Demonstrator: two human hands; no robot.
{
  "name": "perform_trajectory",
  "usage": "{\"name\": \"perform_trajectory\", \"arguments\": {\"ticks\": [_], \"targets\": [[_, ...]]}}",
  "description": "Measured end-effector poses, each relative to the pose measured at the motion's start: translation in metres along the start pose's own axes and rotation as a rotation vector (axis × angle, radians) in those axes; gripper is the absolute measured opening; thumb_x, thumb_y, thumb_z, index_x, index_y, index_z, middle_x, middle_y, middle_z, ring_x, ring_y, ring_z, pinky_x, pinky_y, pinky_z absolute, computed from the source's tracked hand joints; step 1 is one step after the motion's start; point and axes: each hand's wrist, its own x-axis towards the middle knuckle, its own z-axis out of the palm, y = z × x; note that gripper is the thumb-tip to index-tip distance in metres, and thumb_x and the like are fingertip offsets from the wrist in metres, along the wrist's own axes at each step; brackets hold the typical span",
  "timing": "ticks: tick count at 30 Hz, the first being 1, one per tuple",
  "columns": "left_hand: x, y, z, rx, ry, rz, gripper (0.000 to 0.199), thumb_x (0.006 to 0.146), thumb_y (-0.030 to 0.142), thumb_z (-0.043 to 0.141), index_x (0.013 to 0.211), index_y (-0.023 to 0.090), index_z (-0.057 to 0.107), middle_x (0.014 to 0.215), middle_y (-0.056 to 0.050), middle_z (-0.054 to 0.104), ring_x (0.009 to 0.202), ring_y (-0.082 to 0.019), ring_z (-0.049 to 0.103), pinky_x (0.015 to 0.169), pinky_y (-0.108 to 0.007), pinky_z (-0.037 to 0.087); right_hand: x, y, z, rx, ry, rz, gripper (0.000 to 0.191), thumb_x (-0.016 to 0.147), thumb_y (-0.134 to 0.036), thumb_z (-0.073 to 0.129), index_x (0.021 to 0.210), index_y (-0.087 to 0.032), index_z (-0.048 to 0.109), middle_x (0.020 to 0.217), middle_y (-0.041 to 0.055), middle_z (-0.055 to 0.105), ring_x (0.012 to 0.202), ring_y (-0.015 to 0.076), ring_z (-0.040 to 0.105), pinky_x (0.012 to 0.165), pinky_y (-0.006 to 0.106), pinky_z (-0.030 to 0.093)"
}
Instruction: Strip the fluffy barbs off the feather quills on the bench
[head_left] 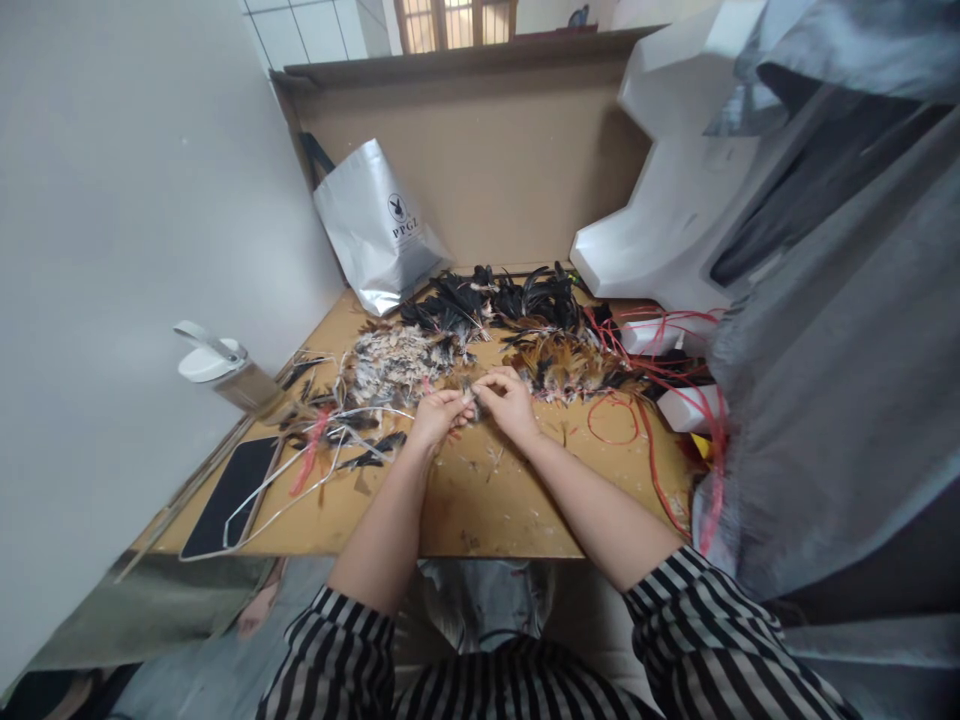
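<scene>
My left hand (440, 414) and my right hand (510, 400) meet over the middle of the wooden table (495, 510). Both have their fingers closed in a pinch on a small greyish-brown feather (470, 408) between them, most of it hidden by the fingertips. Left of my hands lies a pile of pale, fluffy feathers (397, 362). Brown feathers (562, 360) lie in a heap just beyond my right hand. Long black feathers (457, 303) are spread farther back.
A silver bag (371, 235) leans at the back left. A lidded cup (229, 370), a dark phone (229, 495) and white cords (337, 430) are on the left. Red strings (652, 440) tangle over white blocks (686, 408) on the right, beside hanging grey cloth (840, 350).
</scene>
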Motion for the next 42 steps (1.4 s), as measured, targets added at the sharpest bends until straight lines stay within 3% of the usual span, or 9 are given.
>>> {"name": "perform_trajectory", "arguments": {"ticks": [12,20,22,25,28,31,34,38,42], "targets": [[0.0,-0.001,-0.001,-0.018,-0.03,-0.009,0.027,0.055,0.029,0.073,0.07,0.009,0.063,0.055,-0.003,0.06,0.044,-0.004,0.051,0.043,-0.013,0.039,0.003,0.009,0.003,0.069,-0.083,0.07,0.015,0.065,-0.03,0.061,0.06,-0.017,0.058,0.069,0.0012,0.055,0.071,0.0135,0.051,0.07,0.026,0.04],[0.002,0.0,-0.004,-0.189,0.021,0.029,0.022,0.056,0.023,0.073,0.07,0.009,0.063,0.063,-0.003,0.062,0.051,-0.004,0.054,0.047,-0.012,0.042,0.005,0.01,0.003,0.158,0.104,0.253,0.021,0.067,-0.034,0.058,0.077,-0.016,0.059,0.073,0.0018,0.059,0.064,0.0122,0.051,0.064,0.025,0.041],[0.003,0.0,-0.006,-0.248,0.026,0.034,0.019,0.057,0.021,0.072,0.069,0.009,0.063,0.062,-0.003,0.062,0.051,-0.004,0.054,0.046,-0.011,0.041,0.005,0.009,0.001,0.163,0.04,0.286,0.02,0.067,-0.034,0.057,0.072,-0.015,0.06,0.068,0.0012,0.059,0.061,0.0116,0.05,0.063,0.025,0.041],[0.004,0.001,-0.008,-0.313,0.015,0.026,0.015,0.059,0.017,0.07,0.067,0.008,0.062,0.059,-0.002,0.06,0.048,-0.003,0.052,0.045,-0.01,0.041,0.005,0.007,-0.002,0.175,-0.162,0.339,0.021,0.065,-0.034,0.059,0.071,-0.014,0.062,0.068,0.0018,0.06,0.06,0.0111,0.051,0.064,0.025,0.041],[0.004,0.003,-0.01,-0.357,-0.007,0.024,0.012,0.061,0.014,0.068,0.068,0.007,0.062,0.057,-0.002,0.059,0.047,-0.002,0.051,0.045,-0.009,0.041,0.003,0.005,-0.003,0.184,-0.372,0.388,0.031,0.062,-0.037,0.064,0.085,-0.015,0.063,0.072,0.0019,0.062,0.059,0.0106,0.052,0.062,0.025,0.041],[0.004,0.005,-0.01,-0.379,-0.016,0.008,0.008,0.063,0.012,0.066,0.067,0.008,0.061,0.056,-0.001,0.058,0.046,-0.002,0.05,0.045,-0.009,0.041,-0.001,0.007,0.0,0.214,-0.499,0.326,0.041,0.057,-0.033,0.069,0.093,-0.016,0.059,0.082,0.0023,0.062,0.066,0.0106,0.054,0.066,0.025,0.042],[0.003,0.006,-0.01,-0.399,-0.005,-0.007,0.005,0.065,0.011,0.064,0.067,0.008,0.06,0.056,-0.001,0.058,0.046,-0.002,0.05,0.045,-0.009,0.041,-0.006,0.009,0.007,0.238,-0.5,0.266,0.038,0.054,-0.028,0.07,0.087,-0.016,0.056,0.081,0.0012,0.06,0.07,0.0101,0.054,0.068,0.024,0.042],[0.004,0.006,-0.011,-0.392,0.041,-0.013,0.004,0.066,0.01,0.063,0.067,0.009,0.059,0.059,-0.001,0.059,0.048,-0.002,0.05,0.046,-0.01,0.041,-0.007,0.009,0.01,0.238,-0.501,0.377,0.025,0.062,-0.033,0.063,0.077,-0.017,0.051,0.06,-0.0041,0.054,0.046,0.0063,0.044,0.047,0.02,0.036],[0.007,0.004,-0.014,-0.341,0.088,0.013,0.008,0.065,0.014,0.065,0.069,0.01,0.06,0.063,-0.003,0.061,0.051,-0.003,0.052,0.046,-0.011,0.041,-0.001,0.006,0.001,0.203,-0.467,0.375,0.026,0.068,-0.042,0.056,0.067,-0.017,0.051,0.051,-0.0056,0.047,0.04,0.0056,0.034,0.041,0.019,0.025]]}}
